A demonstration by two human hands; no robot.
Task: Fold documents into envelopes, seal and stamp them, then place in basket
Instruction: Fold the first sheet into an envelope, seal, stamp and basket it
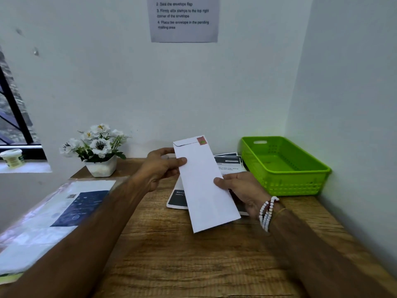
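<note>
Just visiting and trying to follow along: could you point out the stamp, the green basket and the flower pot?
stamp (202, 140): head view, centre of the red square.
green basket (287, 186): head view, near front wall.
flower pot (102, 167): head view, white front face.

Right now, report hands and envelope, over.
Left hand and right hand both grip the long white paper envelope. Red stamp on its far corner. Nothing between it and the green plastic basket.

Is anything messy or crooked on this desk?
Only a little: the printed documents behind the envelope lie fanned and uneven, not in a neat stack. Nothing looks spilled or torn; the stamp sits in the envelope's corner.
</note>
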